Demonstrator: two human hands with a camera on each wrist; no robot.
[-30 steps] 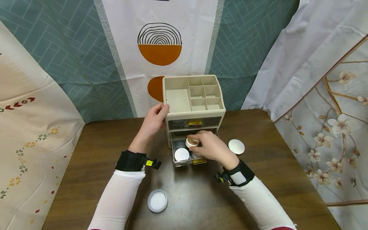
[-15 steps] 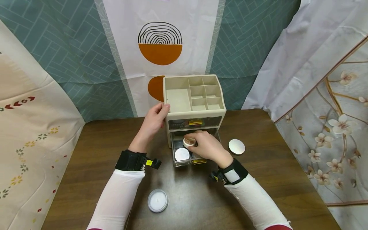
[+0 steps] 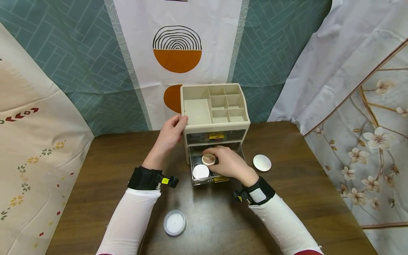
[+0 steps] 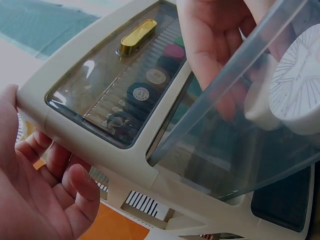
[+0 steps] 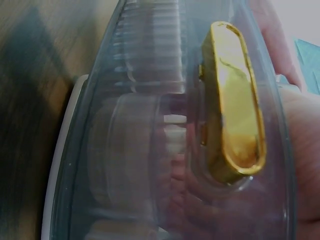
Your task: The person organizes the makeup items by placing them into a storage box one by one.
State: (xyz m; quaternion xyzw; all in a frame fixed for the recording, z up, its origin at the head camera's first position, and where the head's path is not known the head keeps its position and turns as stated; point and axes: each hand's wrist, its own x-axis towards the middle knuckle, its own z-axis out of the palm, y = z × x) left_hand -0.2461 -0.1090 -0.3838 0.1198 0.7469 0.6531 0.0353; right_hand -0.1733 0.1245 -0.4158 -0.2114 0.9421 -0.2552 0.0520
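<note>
A cream cosmetics organizer [image 3: 197, 112] stands at the back of the table, its lower clear drawer [image 3: 201, 181] pulled out. My left hand [image 3: 169, 136] grips the organizer's front left corner; in the left wrist view its curled fingers [image 4: 50, 165] lie along the side. Inside the drawer, my right hand [image 3: 230, 161] pinches a small round white-rimmed concealer pot [image 3: 208, 159], with tan segments facing up, between thumb and fingers. In front of it lies a round white-topped container [image 3: 200, 171], whose lid shows radiating lines in the left wrist view. Whether the pot touches the drawer floor is unclear.
The upper drawer [image 4: 115, 85], closed, holds several small bottles. A gold handle [image 5: 237, 100] fronts the lower drawer. A white disc [image 3: 262, 163] lies right of the organizer. A round clear-rimmed white container [image 3: 175, 222] rests nearer the front of the wooden table [image 3: 114, 166].
My right hand has shifted slightly left inside the drawer with the concealer pot, whose tan face now shows more fully. The left hand keeps its place on the organizer.
</note>
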